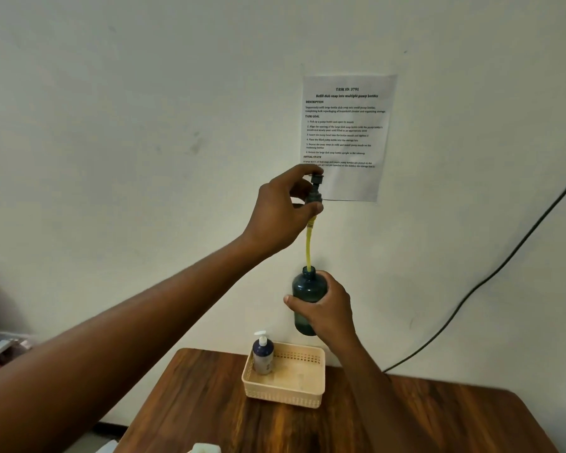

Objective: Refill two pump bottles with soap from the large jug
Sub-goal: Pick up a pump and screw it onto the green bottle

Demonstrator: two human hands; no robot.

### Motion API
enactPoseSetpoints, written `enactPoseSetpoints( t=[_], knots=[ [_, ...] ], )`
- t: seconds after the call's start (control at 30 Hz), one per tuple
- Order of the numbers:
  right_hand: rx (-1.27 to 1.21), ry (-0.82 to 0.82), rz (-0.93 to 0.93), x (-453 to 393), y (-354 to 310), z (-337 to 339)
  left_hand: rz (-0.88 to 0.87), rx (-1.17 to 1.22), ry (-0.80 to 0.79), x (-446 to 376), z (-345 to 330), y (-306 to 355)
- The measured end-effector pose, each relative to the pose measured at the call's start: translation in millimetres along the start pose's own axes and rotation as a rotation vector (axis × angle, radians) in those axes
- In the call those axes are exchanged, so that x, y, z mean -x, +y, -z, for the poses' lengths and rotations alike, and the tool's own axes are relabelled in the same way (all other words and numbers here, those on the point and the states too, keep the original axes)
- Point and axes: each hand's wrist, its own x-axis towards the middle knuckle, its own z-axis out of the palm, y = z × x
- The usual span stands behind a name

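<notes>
Below both of your grips stands the wooden table (438, 420), against the pale wall (144, 125). On that wall, just behind your left grip, hangs a printed sheet (347, 132), and a dark cable (504, 266) runs down the wall well to the right of your right grip.

Under your right grip, on the table, sits the cream basket (288, 384). In its left corner stands 1 pump bottle (262, 354), dark on top, pale below, with a white pump, upright.

Your right hand (327, 308) is closed around the dark bottle (307, 289) and holds it upright in the air, above the basket; its neck is open.

Your left hand (281, 210) is directly above the right one. Its fingers are pinched on the dark pump head (316, 191), lifted clear of the bottle. From the pump head the yellow tube (308, 246) hangs down, and its lower end is inside the bottle's neck.

At the bottom edge, far below both grips, you see the pale top of the jug (206, 448); only a small part shows.
</notes>
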Motion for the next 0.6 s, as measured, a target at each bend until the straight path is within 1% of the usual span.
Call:
enactPoseSetpoints(
  t=[0.27, 0.6],
  knots=[
    [0.055, 0.020, 0.035, -3.4, -7.9, 9.7, 0.093, 0.060, -0.035, 29.9, -17.6, -16.1],
    [0.065, 0.062, 0.026, -10.5, -5.9, 12.4, 0.214, 0.171, -0.061, 55.3, -33.5, -34.6]
  ],
)
